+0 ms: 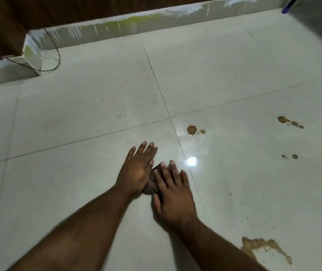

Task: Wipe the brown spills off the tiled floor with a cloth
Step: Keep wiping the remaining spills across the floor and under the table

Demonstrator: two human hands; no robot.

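Observation:
A small dark brown cloth (150,186) lies bunched on the pale tiled floor (78,133), mostly hidden between and under my hands. My left hand (137,170) lies flat with straight fingers at the cloth's left side. My right hand (172,194) presses down on the cloth with spread, straight fingers. Brown spills mark the tile to the right: a round spot with a small drop (192,130), a row of three drops (290,121), two small dots (294,156), and a large smear (263,247) near the lower right.
A tiled skirting with white paint drips (156,20) runs along the far wall under dark wood panelling. A thin black cable (57,55) loops onto the floor at the left corner. A grey object with a blue part (287,7) stands at the top right.

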